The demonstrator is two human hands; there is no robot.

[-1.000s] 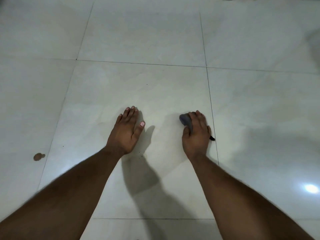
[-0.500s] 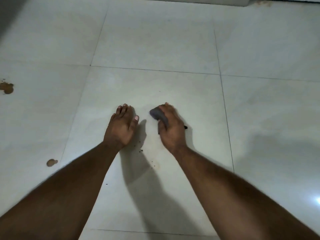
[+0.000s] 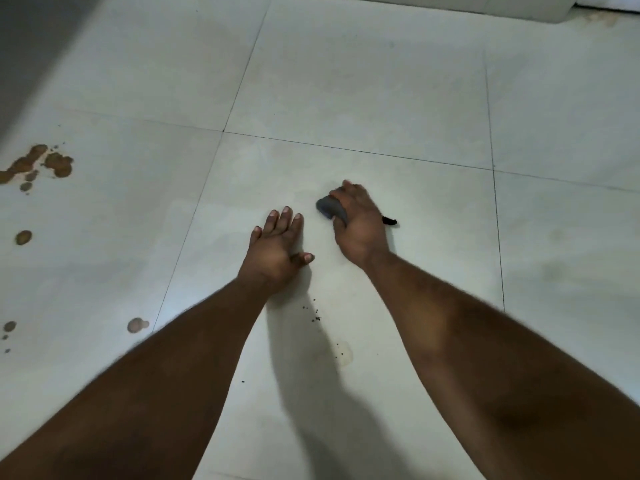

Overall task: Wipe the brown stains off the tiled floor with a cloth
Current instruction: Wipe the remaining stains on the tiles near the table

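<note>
My right hand (image 3: 360, 226) grips a bunched grey cloth (image 3: 330, 208) and presses it on the pale tiled floor (image 3: 363, 91); a dark end of the cloth pokes out on the hand's right. My left hand (image 3: 277, 245) lies flat on the same tile just left of it, fingers straight. A large cluster of brown stains (image 3: 45, 164) sits at the far left. Smaller brown spots lie below it: one (image 3: 23, 237), another (image 3: 136, 324) by the grout line, and a tiny group (image 3: 8, 329) at the left edge.
Dark crumbs (image 3: 313, 311) are scattered on the tile below my left hand, beside a faint smear (image 3: 343, 353). A pale baseboard or step (image 3: 485, 5) runs along the top. A grey shadowed surface (image 3: 20, 46) fills the top left corner.
The view has swung left, bringing the big stain cluster into sight. My right hand with the cloth has slid left toward my left hand, which stays planted on the tile.
</note>
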